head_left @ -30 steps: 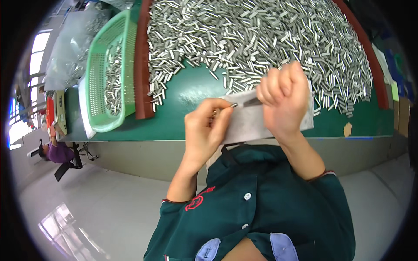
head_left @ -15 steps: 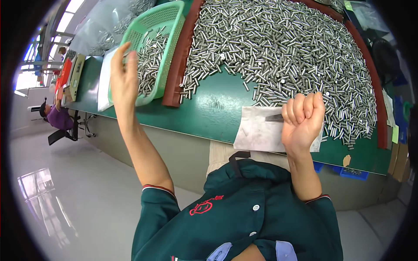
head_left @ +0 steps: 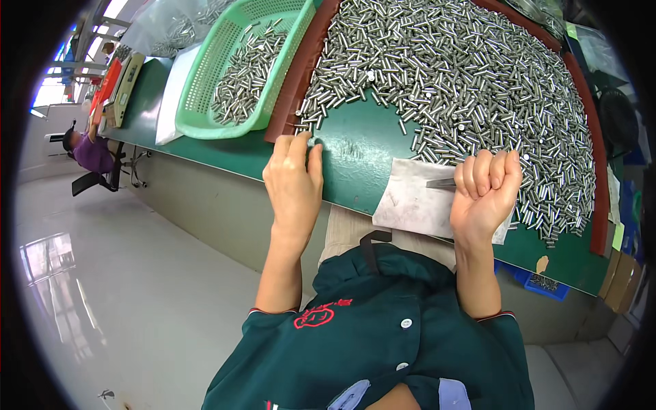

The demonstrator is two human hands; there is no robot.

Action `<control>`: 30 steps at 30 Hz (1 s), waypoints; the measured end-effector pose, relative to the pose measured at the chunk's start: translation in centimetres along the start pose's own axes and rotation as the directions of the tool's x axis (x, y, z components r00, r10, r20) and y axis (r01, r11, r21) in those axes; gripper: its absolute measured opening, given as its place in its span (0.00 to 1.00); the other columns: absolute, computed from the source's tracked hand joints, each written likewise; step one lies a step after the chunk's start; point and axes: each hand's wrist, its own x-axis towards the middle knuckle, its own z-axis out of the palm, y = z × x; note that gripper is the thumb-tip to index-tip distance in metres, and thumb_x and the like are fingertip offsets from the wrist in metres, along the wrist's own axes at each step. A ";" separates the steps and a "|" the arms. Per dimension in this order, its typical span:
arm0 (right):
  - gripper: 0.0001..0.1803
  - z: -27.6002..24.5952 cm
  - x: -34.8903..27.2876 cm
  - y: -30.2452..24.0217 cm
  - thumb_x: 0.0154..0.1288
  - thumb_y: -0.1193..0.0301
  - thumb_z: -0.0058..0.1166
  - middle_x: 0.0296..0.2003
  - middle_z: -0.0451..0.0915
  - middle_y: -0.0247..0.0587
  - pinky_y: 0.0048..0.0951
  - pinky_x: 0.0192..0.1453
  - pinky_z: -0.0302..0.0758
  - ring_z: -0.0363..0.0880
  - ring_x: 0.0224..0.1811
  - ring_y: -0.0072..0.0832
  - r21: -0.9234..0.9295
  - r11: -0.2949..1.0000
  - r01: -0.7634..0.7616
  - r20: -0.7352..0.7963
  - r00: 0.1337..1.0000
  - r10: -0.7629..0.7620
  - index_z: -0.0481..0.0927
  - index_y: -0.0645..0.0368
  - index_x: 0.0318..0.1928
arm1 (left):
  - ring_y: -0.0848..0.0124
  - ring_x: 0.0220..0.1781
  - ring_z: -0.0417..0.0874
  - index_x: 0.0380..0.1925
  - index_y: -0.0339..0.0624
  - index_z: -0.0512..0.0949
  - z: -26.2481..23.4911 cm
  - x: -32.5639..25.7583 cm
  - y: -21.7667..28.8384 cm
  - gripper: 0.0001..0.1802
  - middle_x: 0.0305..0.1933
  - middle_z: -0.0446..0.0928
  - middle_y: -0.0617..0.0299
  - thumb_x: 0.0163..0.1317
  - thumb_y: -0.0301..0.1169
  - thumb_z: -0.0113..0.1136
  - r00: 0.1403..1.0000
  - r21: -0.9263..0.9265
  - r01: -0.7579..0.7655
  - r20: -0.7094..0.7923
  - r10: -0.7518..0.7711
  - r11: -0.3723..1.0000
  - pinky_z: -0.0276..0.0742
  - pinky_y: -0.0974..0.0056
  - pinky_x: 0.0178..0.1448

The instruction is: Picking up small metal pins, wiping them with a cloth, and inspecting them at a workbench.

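Gripping tight: right hand clenched in a fist, palm side up, around a flat dark-grey metal blade-like tool. Only the end pokes out leftward, probably for a firm hold with a short working tip. Under it, a whitish stained rectangular sheet lies at the table's near edge, close to the body; likely there as a pale, protected work spot.

Left hand is left of the sheet, over the near part of the glossy green tabletop. Fingers curled, thumb and fingertips close together. Small shiny bit shows at the tips; can't tell if it's grasped or lying behind.

Farther in: short silvery cylindrical metal pins, a broad heap, front edge within reach, presumably for easy picking. Long reddish-brown raised strip borders the heap on the left, matching reddish-brown strip on the right; likely stops for rolling pins.

Light-green perforated plastic basket stands just outside the left strip with more pins inside; its wall separates that lot from the heap, on the left hand's side. Translucent plastic bags of metal pieces sit behind, probably parked out of the way. Far left, well apart: person in purple.
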 end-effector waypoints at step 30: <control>0.22 0.5 -0.5 -0.3 0.68 0.63 0.28 0.09 0.49 0.26 0.19 0.15 0.43 0.40 0.11 0.15 -0.016 1.000 -0.001 0.020 1.000 0.001 0.52 0.50 0.15 | 0.46 0.58 0.59 0.48 0.31 0.65 2.5 -1.3 2.1 0.25 0.57 0.58 0.40 0.50 0.29 0.57 0.981 -0.173 -0.129 0.119 0.150 0.976 0.56 0.51 0.59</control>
